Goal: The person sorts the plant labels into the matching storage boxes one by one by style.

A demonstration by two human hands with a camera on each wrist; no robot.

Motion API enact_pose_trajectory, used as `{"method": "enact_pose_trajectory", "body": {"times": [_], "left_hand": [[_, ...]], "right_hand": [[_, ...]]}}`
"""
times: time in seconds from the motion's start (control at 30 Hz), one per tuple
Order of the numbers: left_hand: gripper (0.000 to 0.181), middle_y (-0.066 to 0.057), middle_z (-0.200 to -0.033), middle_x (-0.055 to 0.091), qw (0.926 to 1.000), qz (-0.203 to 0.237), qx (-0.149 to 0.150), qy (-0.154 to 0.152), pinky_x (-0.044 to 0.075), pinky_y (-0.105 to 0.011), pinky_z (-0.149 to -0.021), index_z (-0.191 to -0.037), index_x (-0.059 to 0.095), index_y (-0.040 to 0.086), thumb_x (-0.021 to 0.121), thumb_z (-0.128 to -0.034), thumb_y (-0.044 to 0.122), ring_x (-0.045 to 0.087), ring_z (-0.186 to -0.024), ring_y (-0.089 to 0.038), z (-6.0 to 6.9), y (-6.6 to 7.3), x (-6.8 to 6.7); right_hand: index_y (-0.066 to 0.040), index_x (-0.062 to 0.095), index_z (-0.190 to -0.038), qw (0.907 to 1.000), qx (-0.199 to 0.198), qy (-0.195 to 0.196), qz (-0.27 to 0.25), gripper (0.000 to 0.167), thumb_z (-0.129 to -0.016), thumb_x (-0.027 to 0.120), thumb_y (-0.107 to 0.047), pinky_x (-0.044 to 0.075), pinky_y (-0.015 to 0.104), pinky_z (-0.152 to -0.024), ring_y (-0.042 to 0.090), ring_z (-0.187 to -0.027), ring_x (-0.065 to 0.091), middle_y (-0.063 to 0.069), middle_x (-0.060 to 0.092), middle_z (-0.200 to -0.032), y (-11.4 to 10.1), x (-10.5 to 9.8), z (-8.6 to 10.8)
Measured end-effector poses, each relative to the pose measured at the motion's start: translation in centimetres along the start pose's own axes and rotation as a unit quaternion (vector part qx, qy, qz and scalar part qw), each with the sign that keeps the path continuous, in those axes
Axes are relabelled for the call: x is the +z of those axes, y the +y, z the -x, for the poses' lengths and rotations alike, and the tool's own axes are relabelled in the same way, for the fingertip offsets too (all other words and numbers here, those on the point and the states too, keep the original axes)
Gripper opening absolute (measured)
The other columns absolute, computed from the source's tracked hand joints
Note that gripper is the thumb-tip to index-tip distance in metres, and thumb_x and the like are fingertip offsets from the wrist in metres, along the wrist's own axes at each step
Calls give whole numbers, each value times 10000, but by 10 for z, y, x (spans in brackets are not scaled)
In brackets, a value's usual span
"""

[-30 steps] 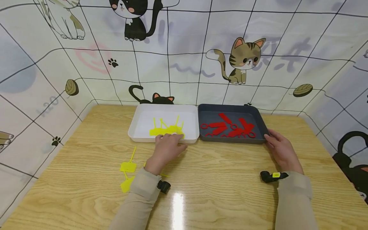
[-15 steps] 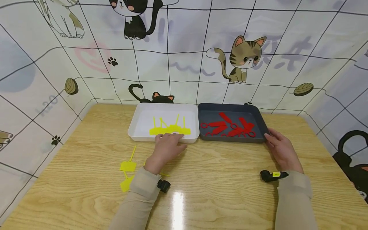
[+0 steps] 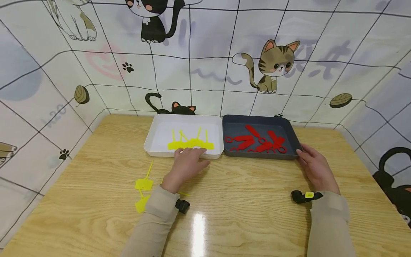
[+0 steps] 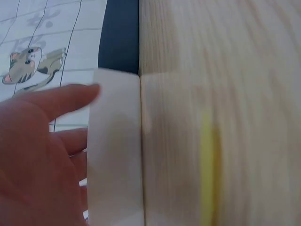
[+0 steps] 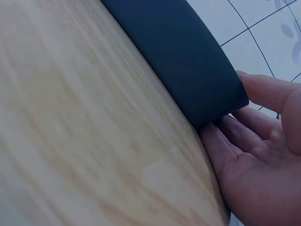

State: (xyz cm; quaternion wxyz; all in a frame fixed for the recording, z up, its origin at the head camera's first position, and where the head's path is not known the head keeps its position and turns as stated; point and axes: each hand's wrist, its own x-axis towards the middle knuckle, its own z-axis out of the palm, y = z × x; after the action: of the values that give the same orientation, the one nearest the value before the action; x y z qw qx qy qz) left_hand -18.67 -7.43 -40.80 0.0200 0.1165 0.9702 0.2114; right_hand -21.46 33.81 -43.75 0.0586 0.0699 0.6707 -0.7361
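Observation:
My left hand (image 3: 187, 164) reaches over the front wall of the white tray (image 3: 151, 142), fingers inside it and thumb held apart to the right. Just beyond the fingertips, several yellow tags with thin tails (image 3: 183, 145) lie in a row; the fingers hide part of the row. In the left wrist view, the thumb (image 4: 66, 99) stands clear of the tray wall. My right hand (image 3: 316, 167) holds the front right corner of the dark grey tray (image 3: 293, 142), thumb at the rim and fingers around the outer side. Several red tags with rings (image 3: 245, 142) lie scattered in that tray.
Left of my left forearm, two yellow tags (image 3: 143, 184) lie on the wooden table (image 3: 244, 214). Another thin yellow tail (image 3: 184, 194) pokes out beside the forearm, partly hidden. Both trays stand side by side against the cat-printed backdrop (image 3: 208, 71).
A second ago the rightmost yellow tag lay askew under the left fingertips; now it lies in line with the row, tail upward. The fingers have come off it. The right hand stays put.

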Motion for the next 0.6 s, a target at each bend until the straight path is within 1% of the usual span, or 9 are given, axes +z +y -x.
{"method": "enact_pose_trajectory", "body": {"times": [0.03, 0.1, 0.17, 0.2, 0.27, 0.33, 0.5, 0.57, 0.6], "left_hand": [[474, 45, -1192, 566, 9998, 191, -29, -21, 168, -486, -965, -1254, 531, 188, 543, -846, 430, 489, -1107, -200, 0, -1, -2], [494, 33, -1214, 551, 9972, 742, -124, -52, 179, -461, -992, -1270, 512, 167, 527, -856, 436, 460, -1145, -213, 0, -4, -6], [498, 23, -1233, 535, 9895, 1432, -214, -5, 228, -413, -1006, -1279, 501, 157, 525, -863, 430, 445, -1167, -217, 1, -7, -10], [494, 19, -1252, 519, 9853, 1691, -224, 39, 272, -399, -994, -1281, 498, 156, 522, -867, 424, 436, -1175, -226, 3, -9, -13], [481, 30, -1265, 501, 9782, 2058, -222, 164, 353, -384, -945, -1278, 499, 169, 526, -869, 420, 440, -1168, -230, 7, -13, -18], [460, 27, -1258, 504, 9761, 2142, -99, 353, 381, -378, -923, -1268, 507, 171, 526, -875, 408, 458, -1154, -212, 13, -17, -22], [396, 15, -1210, 535, 9794, 1857, 100, 782, 409, -361, -887, -1228, 538, 169, 521, -889, 372, 504, -1079, -194, 29, -26, -33], [371, 25, -1132, 569, 9804, 1794, 122, 799, 442, -337, -823, -1200, 558, 161, 519, -892, 363, 537, -986, -168, 36, -30, -37], [355, 31, -1077, 585, 9814, 1753, 134, 775, 459, -326, -769, -1180, 572, 157, 516, -894, 360, 548, -920, -158, 40, -33, -38]], "right_hand": [[-99, 123, -1436, 10000, -2, -2, -6, 733, -872, 559, -267, 239, 199, -1007, 95, -1304, 198, 39, 62, -1484, 0, 0, 0], [-100, 126, -1436, 10000, -12, -16, 19, 734, -871, 561, -272, 249, 190, -999, 99, -1303, 200, 40, 70, -1483, 0, 0, 0], [-85, 125, -1435, 9999, -85, -73, -94, 726, -876, 557, -251, 244, 192, -1001, 117, -1313, 184, 53, 68, -1483, 1, -1, 0], [-77, 125, -1433, 9997, -122, -101, -160, 724, -877, 558, -240, 245, 191, -999, 124, -1316, 178, 57, 68, -1483, 2, -1, 0], [-64, 117, -1432, 9993, -205, -166, -247, 722, -880, 555, -223, 260, 178, -990, 142, -1324, 162, 70, 64, -1483, 3, -2, 1], [-52, 114, -1430, 9987, -275, -211, -361, 718, -882, 552, -206, 291, 156, -965, 158, -1329, 150, 84, 59, -1483, 4, -3, 1], [-64, 126, -1431, 9989, -240, -196, -339, 716, -879, 557, -216, 255, 189, -996, 150, -1327, 157, 79, 61, -1483, 5, -2, -1], [-71, 131, -1432, 9990, -205, -183, -351, 716, -877, 559, -218, 205, 227, -1021, 143, -1326, 158, 71, 61, -1484, 4, -2, -1], [-72, 132, -1432, 9990, -199, -179, -358, 716, -876, 560, -217, 206, 227, -1020, 139, -1324, 161, 71, 62, -1484, 4, -2, -1]]}}
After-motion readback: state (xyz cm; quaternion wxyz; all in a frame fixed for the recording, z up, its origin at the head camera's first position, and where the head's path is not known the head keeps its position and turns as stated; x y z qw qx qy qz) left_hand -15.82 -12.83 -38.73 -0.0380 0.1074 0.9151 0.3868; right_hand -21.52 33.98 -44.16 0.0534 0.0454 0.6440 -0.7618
